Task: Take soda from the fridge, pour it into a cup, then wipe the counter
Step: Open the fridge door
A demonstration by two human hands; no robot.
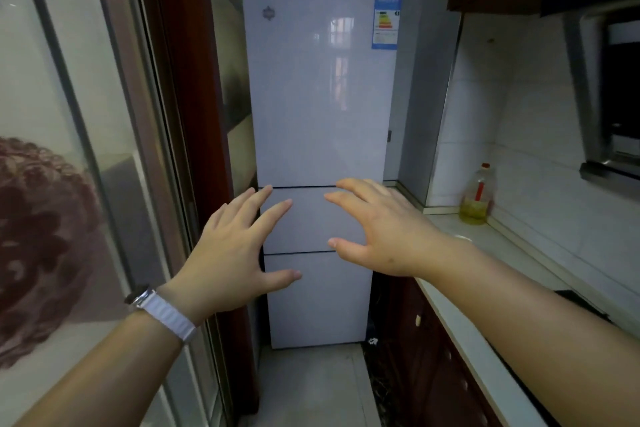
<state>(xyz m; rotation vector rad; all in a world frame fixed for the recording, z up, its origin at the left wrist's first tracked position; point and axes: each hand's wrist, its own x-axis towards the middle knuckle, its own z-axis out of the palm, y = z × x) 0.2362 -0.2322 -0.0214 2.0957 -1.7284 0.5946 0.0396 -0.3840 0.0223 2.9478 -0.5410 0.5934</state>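
A tall white fridge with three closed doors stands straight ahead at the end of a narrow kitchen. Both my arms reach out toward it. My left hand, with a white watch strap on the wrist, has its fingers spread and holds nothing. My right hand is also empty, fingers spread and slightly bent. Both hands hover in front of the fridge's middle door, apart from it as far as I can tell. No soda or cup is visible. The pale counter runs along the right side.
A bottle of yellow oil stands at the counter's far end beside the fridge. Dark wooden cabinets sit under the counter, a range hood hangs at the upper right. A glass sliding door lines the left side.
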